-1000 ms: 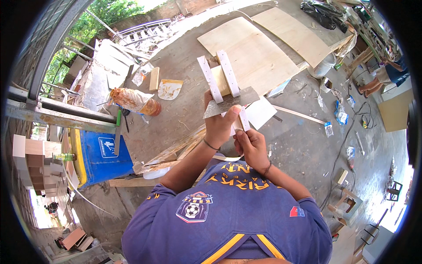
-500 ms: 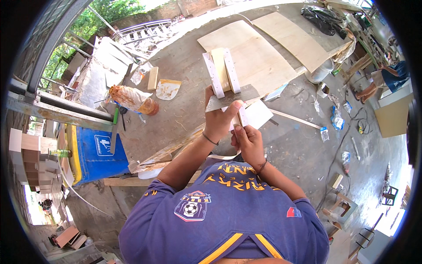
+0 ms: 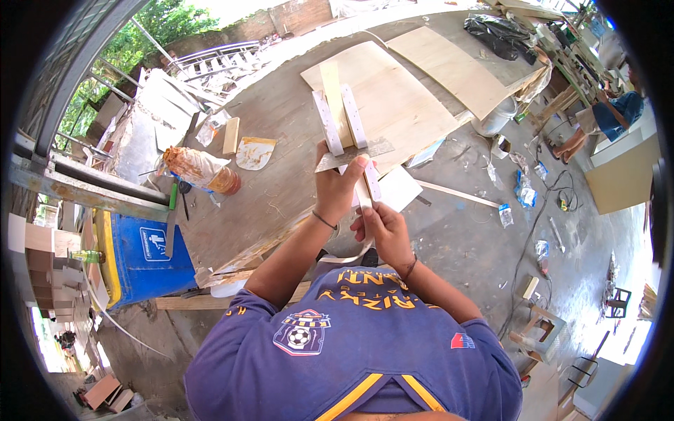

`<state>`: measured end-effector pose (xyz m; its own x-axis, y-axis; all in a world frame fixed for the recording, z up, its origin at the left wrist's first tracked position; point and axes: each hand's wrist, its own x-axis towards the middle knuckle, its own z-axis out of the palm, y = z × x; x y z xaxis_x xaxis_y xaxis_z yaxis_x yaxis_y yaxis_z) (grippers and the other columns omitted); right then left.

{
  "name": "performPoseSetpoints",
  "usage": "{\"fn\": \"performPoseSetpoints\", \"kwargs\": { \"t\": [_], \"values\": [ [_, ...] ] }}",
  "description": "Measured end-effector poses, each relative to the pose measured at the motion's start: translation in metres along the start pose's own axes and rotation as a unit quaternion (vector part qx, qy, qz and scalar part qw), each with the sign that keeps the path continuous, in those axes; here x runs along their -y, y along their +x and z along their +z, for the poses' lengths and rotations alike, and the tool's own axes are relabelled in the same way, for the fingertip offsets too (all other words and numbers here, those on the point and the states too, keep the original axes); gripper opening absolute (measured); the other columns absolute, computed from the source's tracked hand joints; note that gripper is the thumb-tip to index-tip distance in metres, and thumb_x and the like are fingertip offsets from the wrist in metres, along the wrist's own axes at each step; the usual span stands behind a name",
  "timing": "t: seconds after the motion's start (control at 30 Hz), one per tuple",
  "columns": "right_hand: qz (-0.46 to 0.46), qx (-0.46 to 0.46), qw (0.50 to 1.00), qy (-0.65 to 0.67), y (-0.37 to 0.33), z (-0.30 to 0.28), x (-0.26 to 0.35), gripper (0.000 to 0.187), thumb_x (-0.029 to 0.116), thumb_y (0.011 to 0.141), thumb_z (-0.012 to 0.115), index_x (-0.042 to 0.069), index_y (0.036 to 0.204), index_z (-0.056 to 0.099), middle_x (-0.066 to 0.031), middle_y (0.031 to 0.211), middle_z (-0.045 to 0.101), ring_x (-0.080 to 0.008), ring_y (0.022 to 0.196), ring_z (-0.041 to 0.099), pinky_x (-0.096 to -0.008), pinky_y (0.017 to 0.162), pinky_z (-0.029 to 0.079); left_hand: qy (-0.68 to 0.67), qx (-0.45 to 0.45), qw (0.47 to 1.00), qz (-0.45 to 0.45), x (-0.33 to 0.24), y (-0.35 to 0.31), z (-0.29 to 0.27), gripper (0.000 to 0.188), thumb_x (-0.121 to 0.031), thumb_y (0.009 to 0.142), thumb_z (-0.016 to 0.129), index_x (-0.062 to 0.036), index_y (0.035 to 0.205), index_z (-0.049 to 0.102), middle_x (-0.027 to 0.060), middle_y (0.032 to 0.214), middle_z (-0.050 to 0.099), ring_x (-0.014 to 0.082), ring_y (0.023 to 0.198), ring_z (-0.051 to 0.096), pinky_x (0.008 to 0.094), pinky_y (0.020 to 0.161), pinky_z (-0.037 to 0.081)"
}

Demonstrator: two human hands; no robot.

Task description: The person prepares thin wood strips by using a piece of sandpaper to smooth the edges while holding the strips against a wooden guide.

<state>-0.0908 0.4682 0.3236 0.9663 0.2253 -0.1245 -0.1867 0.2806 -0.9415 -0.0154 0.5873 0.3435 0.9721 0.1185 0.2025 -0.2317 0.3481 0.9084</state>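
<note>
My left hand (image 3: 337, 188) is closed round a jig with two pale wooden side rails (image 3: 354, 119) dotted with small holes. A flat grey metal blade (image 3: 381, 146) lies across it, just beyond my thumb. Between the rails runs a thin light wood strip (image 3: 335, 95), its far end sticking out past them. On the near side, the strip's tail is pinched in my right hand (image 3: 384, 230) and bends down toward my shirt. Fingers hide part of the jig's underside. The jig is held up above the near edge of a plywood-topped workbench (image 3: 274, 189).
Plywood sheets (image 3: 414, 91) lie on the bench. At left are a stained plastic bottle (image 3: 203, 170), a smeared scraper plate (image 3: 255, 153), a small wood block (image 3: 231, 135) and a green-handled saw (image 3: 172, 217). Below stands a blue bin (image 3: 144, 256). Cables and scraps litter the floor; another person (image 3: 611, 116) sits far right.
The wood strip now sticks out well beyond the far end of the rails, where before it ended about level with them. Both hands keep their grip; the whole view has shifted slightly.
</note>
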Motion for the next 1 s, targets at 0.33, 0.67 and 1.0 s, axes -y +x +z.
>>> {"fn": "performPoseSetpoints", "kwargs": {
  "t": [0.33,0.67,1.0],
  "values": [
    [0.034,-0.076,0.996,-0.037,0.007,-0.011,0.002,0.026,0.021,0.095,0.050,0.001,0.083,0.060,-0.0018,0.061,0.056,-0.0064,0.051,0.050,-0.0213,0.045,0.040,-0.034,0.003,0.999,-0.014,0.026,0.002,0.011,0.050,-0.018,0.082,0.069,-0.0027,0.116,0.036,0.0099,0.103,0.052,0.0179,0.088,0.059,0.0314,0.076,0.053],
    [-0.017,-0.143,0.989,-0.041,-0.008,-0.027,-0.006,0.029,0.025,0.095,0.051,0.002,0.081,0.058,-0.0017,0.063,0.057,-0.0054,0.050,0.048,-0.0213,0.046,0.038,-0.038,0.084,0.995,-0.043,0.033,0.015,0.038,0.046,-0.012,0.083,0.064,-0.0020,0.116,0.033,0.0144,0.101,0.055,0.0218,0.082,0.064,0.0333,0.072,0.055],
    [-0.022,-0.205,0.978,-0.020,-0.027,-0.017,-0.014,0.029,0.023,0.096,0.048,-0.001,0.085,0.058,-0.0031,0.063,0.057,-0.0075,0.052,0.052,-0.0220,0.048,0.043,-0.070,0.167,0.979,-0.089,0.021,0.024,0.055,0.040,-0.014,0.084,0.065,-0.0017,0.110,0.037,0.0121,0.091,0.059,0.0173,0.076,0.063,0.0307,0.067,0.053]
  ]
}}
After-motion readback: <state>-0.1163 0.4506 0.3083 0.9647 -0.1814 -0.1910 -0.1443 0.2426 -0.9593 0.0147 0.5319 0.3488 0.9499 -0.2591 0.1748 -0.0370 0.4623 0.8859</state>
